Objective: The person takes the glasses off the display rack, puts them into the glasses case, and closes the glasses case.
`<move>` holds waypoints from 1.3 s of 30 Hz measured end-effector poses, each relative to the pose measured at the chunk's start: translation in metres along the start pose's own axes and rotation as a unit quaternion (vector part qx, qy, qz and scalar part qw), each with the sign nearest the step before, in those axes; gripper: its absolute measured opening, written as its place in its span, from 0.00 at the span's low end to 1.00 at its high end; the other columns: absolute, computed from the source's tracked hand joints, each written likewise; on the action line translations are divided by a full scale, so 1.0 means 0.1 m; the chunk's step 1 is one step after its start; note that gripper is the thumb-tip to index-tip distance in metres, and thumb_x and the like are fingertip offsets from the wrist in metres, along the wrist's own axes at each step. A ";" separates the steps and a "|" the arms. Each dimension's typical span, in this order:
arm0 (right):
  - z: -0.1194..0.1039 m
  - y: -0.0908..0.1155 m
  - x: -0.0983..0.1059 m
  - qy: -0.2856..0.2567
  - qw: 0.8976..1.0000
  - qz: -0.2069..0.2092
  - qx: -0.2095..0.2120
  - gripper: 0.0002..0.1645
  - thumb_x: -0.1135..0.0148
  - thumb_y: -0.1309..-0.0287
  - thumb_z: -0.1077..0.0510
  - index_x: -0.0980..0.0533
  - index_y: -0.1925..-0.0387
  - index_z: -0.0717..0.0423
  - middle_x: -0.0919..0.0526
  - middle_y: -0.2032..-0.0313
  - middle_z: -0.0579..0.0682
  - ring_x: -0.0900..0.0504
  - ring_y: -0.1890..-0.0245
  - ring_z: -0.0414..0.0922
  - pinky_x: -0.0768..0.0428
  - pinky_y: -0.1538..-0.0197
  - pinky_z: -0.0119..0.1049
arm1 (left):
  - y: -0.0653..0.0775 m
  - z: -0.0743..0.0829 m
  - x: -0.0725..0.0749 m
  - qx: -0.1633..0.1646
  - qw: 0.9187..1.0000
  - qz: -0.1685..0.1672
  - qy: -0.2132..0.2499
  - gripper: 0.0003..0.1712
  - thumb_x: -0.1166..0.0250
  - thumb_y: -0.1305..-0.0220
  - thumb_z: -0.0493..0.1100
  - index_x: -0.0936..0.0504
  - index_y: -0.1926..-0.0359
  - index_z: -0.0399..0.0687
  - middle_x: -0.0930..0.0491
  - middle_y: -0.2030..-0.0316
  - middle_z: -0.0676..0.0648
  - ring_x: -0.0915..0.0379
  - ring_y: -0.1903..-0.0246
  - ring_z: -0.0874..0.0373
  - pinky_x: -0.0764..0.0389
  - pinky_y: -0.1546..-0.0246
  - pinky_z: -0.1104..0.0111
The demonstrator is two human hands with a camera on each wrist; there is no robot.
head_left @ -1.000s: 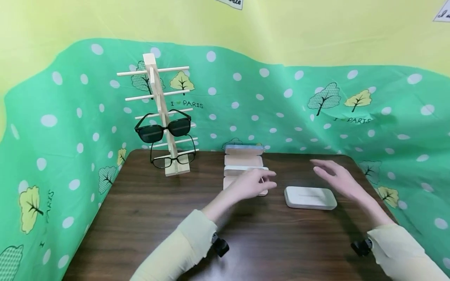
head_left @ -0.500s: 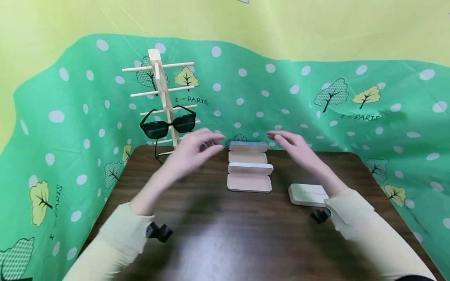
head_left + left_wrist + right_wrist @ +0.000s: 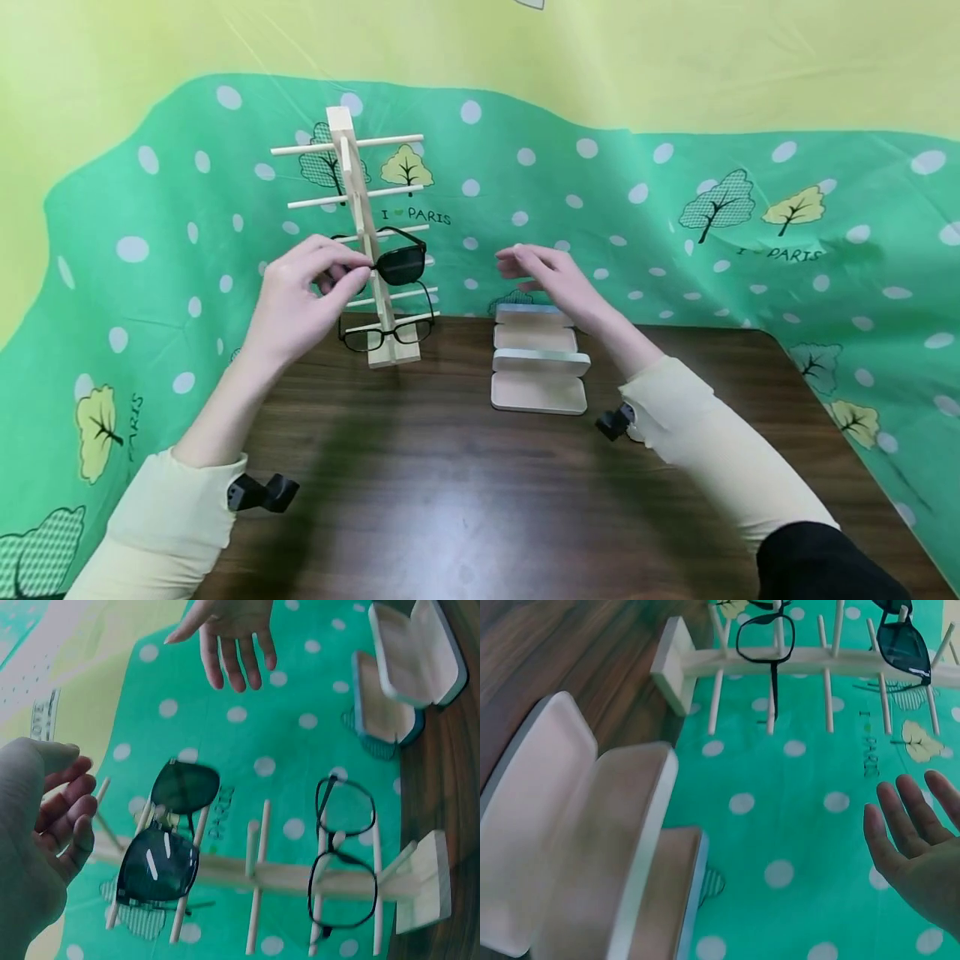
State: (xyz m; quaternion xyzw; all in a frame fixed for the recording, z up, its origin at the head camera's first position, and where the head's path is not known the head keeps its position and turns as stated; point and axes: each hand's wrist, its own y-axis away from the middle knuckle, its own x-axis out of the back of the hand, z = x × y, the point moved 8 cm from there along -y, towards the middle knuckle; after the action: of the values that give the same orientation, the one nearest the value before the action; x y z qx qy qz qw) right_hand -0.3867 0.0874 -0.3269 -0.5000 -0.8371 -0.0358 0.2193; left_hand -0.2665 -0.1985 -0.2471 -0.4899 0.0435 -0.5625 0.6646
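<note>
Black sunglasses (image 3: 402, 265) hang on a wooden rack (image 3: 357, 192), above thin-framed eyeglasses (image 3: 386, 335) on a lower pair of pegs. My left hand (image 3: 303, 292) is in front of the rack and covers one lens of the sunglasses in the head view. From the left wrist, a gap shows between the bent, loose fingers (image 3: 66, 817) and the sunglasses (image 3: 169, 855), with nothing held. To the rack's right, my right hand (image 3: 551, 279) hovers behind the opened glasses cases, its fingers (image 3: 907, 825) spread loosely and holding nothing.
Two opened glasses cases stand one behind the other on the dark wood table (image 3: 450, 475), the nearer case (image 3: 538, 393) in front of the blue-edged case (image 3: 534, 317). A patterned green and yellow cloth (image 3: 525, 183) hangs behind the table. My right sleeve (image 3: 712, 442) crosses the table's right side.
My left hand has moved from the cases leftward to the sunglasses. The right hand has moved left and up toward the rack, its sleeve now covering the closed white case.
</note>
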 end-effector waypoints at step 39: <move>-0.27 -0.73 -0.84 -0.120 0.990 0.025 -0.076 0.19 0.41 0.26 0.46 0.17 0.56 0.58 0.12 0.68 0.46 0.09 0.63 0.50 0.15 0.43 0.49 | 0.32 -0.98 0.07 0.368 0.923 -0.001 0.107 0.33 0.42 0.27 0.65 0.18 0.63 0.36 0.19 0.73 0.60 0.21 0.69 0.66 0.18 0.63 0.80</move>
State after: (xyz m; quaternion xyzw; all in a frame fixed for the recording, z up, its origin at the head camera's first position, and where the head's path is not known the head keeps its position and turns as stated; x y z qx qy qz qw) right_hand -0.4056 -0.0258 -0.3249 -0.5369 -0.8392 -0.0330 0.0794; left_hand -0.3010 -0.2667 -0.3160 -0.1476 -0.0969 -0.5885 0.7890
